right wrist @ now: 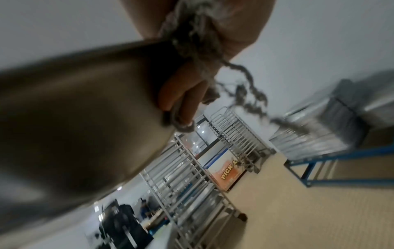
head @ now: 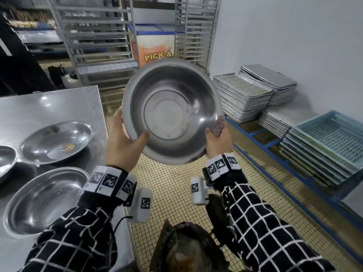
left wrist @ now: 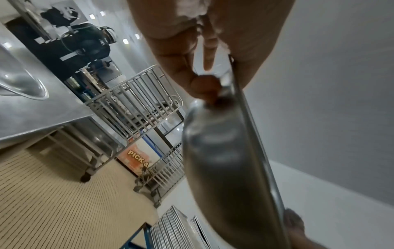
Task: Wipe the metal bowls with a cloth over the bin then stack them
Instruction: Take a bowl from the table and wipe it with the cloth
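Above the bin (head: 186,246), my left hand (head: 125,142) pinches the rigid, slick steel bowl (head: 170,110) at its rim; my right hand (head: 217,142) clutches the soft cloth (head: 219,125) against the opposite edge.

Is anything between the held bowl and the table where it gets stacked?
Nothing visible. The bowl, gripped by the left hand and the right hand with the cloth, is in open air right of the table.

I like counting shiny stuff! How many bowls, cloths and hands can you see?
Bowls: 4 – held, table back, table front, left edge
Cloth: 1
Hands: 2 – left, right
Total: 7
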